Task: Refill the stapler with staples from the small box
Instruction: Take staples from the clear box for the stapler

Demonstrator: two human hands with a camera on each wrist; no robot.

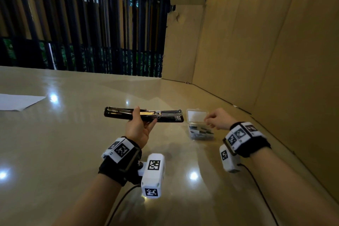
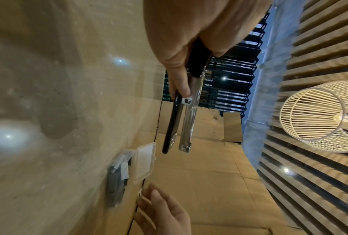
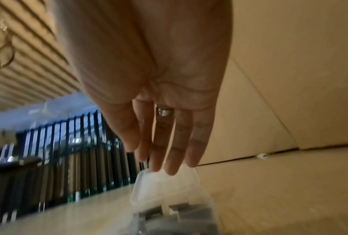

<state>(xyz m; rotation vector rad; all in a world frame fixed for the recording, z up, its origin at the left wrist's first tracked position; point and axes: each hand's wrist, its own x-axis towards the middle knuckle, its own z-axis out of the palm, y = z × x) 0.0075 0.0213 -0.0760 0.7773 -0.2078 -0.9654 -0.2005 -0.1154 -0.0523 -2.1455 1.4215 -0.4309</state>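
Observation:
My left hand [image 1: 145, 118] grips a black stapler [image 1: 165, 115] round its middle and holds it level above the table. The stapler is swung open, and its metal magazine [image 2: 186, 127] stands apart from the black base. To its right a small clear plastic box [image 1: 200, 132] sits on the table with its lid [image 3: 169, 182] raised and dark staple strips inside. My right hand [image 1: 209, 120] hovers at the lid's right edge. Its fingers [image 3: 175, 151] are nearly straight, their tips just above the lid. I see nothing held between them.
Cardboard walls [image 1: 256, 60] close off the right side and back right corner. A white paper sheet [image 1: 16, 101] lies at the far left of the glossy beige table [image 1: 73, 143]. Black slatted railings [image 1: 82, 33] stand behind the table.

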